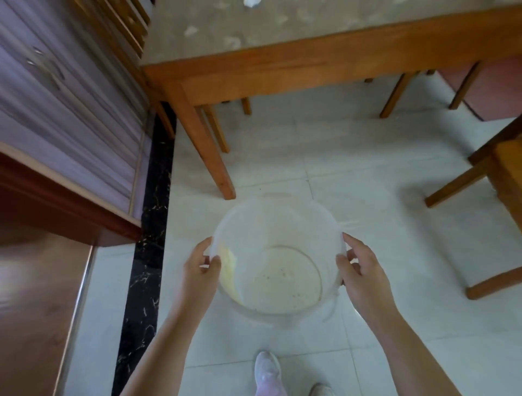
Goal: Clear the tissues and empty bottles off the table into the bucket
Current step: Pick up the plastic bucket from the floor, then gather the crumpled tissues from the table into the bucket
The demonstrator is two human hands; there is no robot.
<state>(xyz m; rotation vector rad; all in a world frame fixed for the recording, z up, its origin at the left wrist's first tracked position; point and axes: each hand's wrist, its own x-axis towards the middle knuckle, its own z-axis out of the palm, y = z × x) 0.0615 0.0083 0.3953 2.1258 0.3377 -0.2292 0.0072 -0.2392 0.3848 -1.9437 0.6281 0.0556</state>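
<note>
A translucent white bucket [278, 223] is held above the pale tiled floor, and nothing lies inside it. My left hand [202, 268] grips its left rim with the thumb hooked inside. Over on the right rim, my right hand [360, 272] holds on the same way. Beyond the bucket stands a wooden table [282, 65] with a patterned top. A crumpled white tissue [251, 2] shows at the top edge of the frame, on the table. No bottle is in sight.
One table leg [206, 147] comes down just behind the bucket. Wooden chairs [485, 198] stand at the right and under the table. A cabinet [70, 113] and a dark floor strip [149, 240] run along the left. My shoes [268, 373] are at the bottom.
</note>
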